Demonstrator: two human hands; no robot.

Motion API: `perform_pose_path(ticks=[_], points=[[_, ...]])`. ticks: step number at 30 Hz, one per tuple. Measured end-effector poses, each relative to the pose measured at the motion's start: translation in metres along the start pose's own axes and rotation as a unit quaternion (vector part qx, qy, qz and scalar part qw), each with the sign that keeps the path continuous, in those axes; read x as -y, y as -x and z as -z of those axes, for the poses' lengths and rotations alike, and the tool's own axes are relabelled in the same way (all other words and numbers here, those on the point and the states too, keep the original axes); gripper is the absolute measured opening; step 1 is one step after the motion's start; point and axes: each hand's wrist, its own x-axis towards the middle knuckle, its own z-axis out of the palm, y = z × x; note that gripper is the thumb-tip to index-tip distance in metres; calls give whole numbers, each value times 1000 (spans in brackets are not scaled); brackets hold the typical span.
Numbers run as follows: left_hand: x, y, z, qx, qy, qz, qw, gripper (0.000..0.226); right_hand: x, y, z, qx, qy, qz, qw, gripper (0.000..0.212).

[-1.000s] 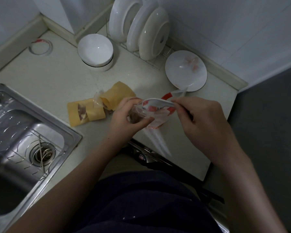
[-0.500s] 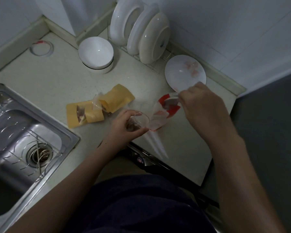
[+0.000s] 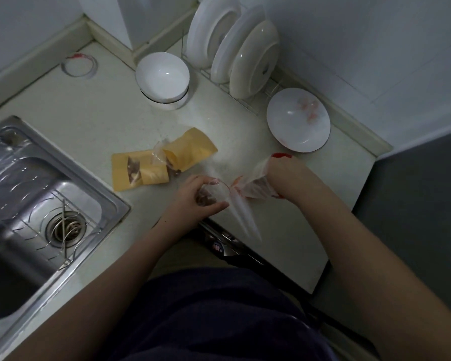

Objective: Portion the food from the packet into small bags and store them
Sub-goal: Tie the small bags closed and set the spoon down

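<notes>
Bag (image 3: 214,193) clasped in left hand (image 3: 192,204); right hand (image 3: 284,175) probably grips packet (image 3: 255,189).

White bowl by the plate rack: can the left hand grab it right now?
Probably not yet: the left hand grips the small bag, so it is full. Only flat yellow pouches lie between it and the white bowl, so a freed hand could likely reach over.

Free counter (image 3: 94,121) is found btwn sink (image 3: 37,204) and stacked bowls (image 3: 163,79). Rear is blocked by upright plates (image 3: 253,58) and flat plate (image 3: 297,126); centre is taken by yellow packets (image 3: 182,149); front by left hand (image 3: 195,196) w/ small bag (image 3: 214,192), right hand (image 3: 287,173) w/ clear pouch (image 3: 255,188).
</notes>
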Motion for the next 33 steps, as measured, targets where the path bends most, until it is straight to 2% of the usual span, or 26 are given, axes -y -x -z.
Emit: perform_pose_path(ticks=[3, 6, 9, 12, 16, 18, 20, 23, 26, 30, 33], points=[[2, 0, 1, -5, 4, 8, 1000, 47, 0, -2, -11, 2, -34, -25, 999, 22], [2, -1, 1, -8, 7, 8, 1000, 46, -7, -3, -25, 42, -86, -104, 990, 29], [2, -1, 2, 0, 24, 30, 999, 48, -14, -8, -40, 66, -217, -197, 954, 29], [3, -1, 2, 13, 51, 61, 997, 49, -25, -12, -44, 57, -363, -235, 900, 33], [3, -5, 1, 44, 85, 115, 989, 49, -31, -7, -40, 14, -532, -220, 817, 33], [2, -7, -1, 53, 91, 131, 986, 47, -30, 5, -42, 27, -648, -197, 735, 22], [-3, -8, -3, 65, 103, 127, 984, 44, -30, 14, -48, 54, -711, -176, 679, 9], [-10, -11, -3, 62, 130, 125, 982, 46, -26, 22, -50, 54, -755, -150, 637, 12], [-16, -13, -1, 53, 136, 127, 981, 44, -28, 28, -49, 53, -780, -159, 603, 7], [-22, -13, 0, 53, 140, 127, 981, 37, -35, 36, -46, 67, -778, -156, 604, 9], [-25, -14, -1, 60, 145, 135, 978, 36, -42, 45, -40, 60, -801, -155, 576, 18]])
